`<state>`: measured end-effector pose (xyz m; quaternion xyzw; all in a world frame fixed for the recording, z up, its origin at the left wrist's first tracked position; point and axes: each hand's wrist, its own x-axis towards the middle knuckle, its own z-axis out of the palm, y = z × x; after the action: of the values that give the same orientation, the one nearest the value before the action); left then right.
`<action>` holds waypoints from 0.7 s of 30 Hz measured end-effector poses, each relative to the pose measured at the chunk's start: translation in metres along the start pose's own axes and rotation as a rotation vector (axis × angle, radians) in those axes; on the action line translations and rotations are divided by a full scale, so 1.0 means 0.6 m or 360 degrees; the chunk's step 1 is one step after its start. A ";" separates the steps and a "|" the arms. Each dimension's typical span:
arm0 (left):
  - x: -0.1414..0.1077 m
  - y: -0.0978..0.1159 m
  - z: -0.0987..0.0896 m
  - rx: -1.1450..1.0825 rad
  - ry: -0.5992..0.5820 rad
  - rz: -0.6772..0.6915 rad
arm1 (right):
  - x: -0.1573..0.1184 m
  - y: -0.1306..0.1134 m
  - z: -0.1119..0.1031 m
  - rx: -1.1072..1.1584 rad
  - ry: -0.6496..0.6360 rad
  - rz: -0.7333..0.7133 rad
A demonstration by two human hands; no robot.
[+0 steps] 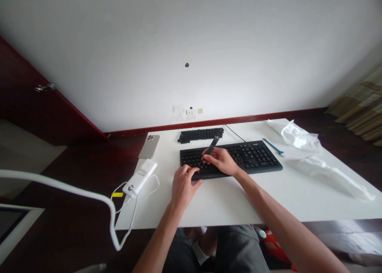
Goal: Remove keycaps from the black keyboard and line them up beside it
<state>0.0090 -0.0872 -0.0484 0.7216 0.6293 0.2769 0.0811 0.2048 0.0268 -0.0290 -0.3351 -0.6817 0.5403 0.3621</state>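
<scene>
A black keyboard (259, 157) lies on the white table, with its keycaps in place on the right side and bare key positions on the left. My right hand (222, 160) grips a slim black keycap puller (212, 145), tilted, its thin wire end down at the left part of the keyboard. My left hand (184, 183) rests at the keyboard's front left edge, fingers on top and thumb apart along the front; nothing is seen lifted in it. Behind the keyboard, loose black keycaps (201, 135) are laid out in rows.
A phone (149, 147) and a white power bank-like device (140, 178) with a white cable (59, 187) are at the left. On the right lie a blue stick-like brush (273, 146) and crumpled clear plastic bags (298, 135). A black cord (235, 133) runs off the table's back.
</scene>
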 end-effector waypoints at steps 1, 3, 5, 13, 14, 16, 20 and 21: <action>0.000 0.000 0.001 0.0005 0.0000 0.0001 | 0.000 -0.001 0.001 0.0011 -0.0023 -0.0004; 0.001 0.000 0.002 0.0011 -0.0009 0.0009 | -0.002 -0.003 0.002 0.0019 -0.0071 -0.0009; 0.001 0.001 0.004 0.0014 -0.0030 0.0029 | -0.003 -0.005 0.003 0.0004 -0.0107 -0.0008; 0.000 0.003 0.007 0.0094 -0.0091 0.0072 | -0.004 -0.004 0.007 -0.0057 -0.0143 0.0008; 0.000 0.003 0.007 0.0106 -0.0094 0.0078 | -0.004 -0.003 0.007 -0.0064 -0.0154 0.0015; 0.000 0.004 0.007 0.0128 -0.0097 0.0093 | -0.004 -0.001 0.009 -0.0068 -0.0181 0.0031; 0.000 0.007 0.004 0.0173 -0.0090 0.0113 | -0.002 0.001 0.011 -0.0027 -0.0233 0.0051; -0.001 0.008 0.002 0.0187 -0.0087 0.0114 | -0.002 0.001 0.011 -0.0019 -0.0241 0.0054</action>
<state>0.0137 -0.0881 -0.0474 0.7546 0.6157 0.2223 0.0458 0.1999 0.0229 -0.0308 -0.3071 -0.7046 0.5660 0.2982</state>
